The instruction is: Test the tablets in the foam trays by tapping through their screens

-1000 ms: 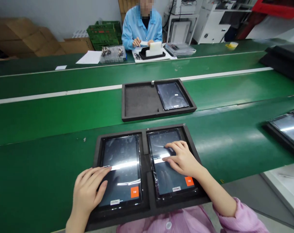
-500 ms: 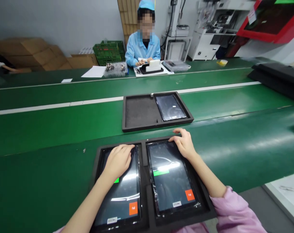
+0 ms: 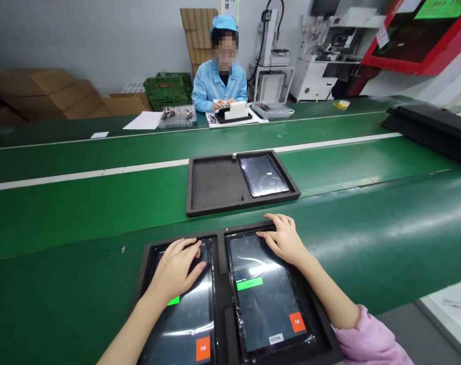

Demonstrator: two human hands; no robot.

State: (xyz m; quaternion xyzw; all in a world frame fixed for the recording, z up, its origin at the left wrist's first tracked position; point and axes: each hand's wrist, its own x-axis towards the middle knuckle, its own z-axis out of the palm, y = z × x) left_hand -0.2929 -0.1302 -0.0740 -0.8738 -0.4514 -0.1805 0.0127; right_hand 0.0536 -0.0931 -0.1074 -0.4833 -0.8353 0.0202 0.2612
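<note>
Two tablets lie side by side in a black foam tray (image 3: 223, 284) in front of me, both screens lit with a green bar and an orange "Fail" box. Over the upper part of the left tablet (image 3: 192, 309) rests my left hand (image 3: 179, 266), fingers stretched and thumb apart, hiding some of the screen. My right hand (image 3: 283, 237) is at the top edge of the right tablet (image 3: 264, 299). Its thumb and fingers are apart, with fingertips by the tablet's top edge and the tray rim. Neither hand grips anything.
Beyond, a second foam tray (image 3: 215, 208) holds one tablet (image 3: 264, 175) in its right compartment, on the green conveyor (image 3: 81, 203). Across it sits a person in blue (image 3: 220, 81), working near a parts box (image 3: 177, 116). Black foam pieces (image 3: 431, 129) lie at the right.
The view has tilted up slightly, so everything sits lower. My left hand's thumb has spread away from its fingers. My right hand stays at the right tablet's top edge.
</note>
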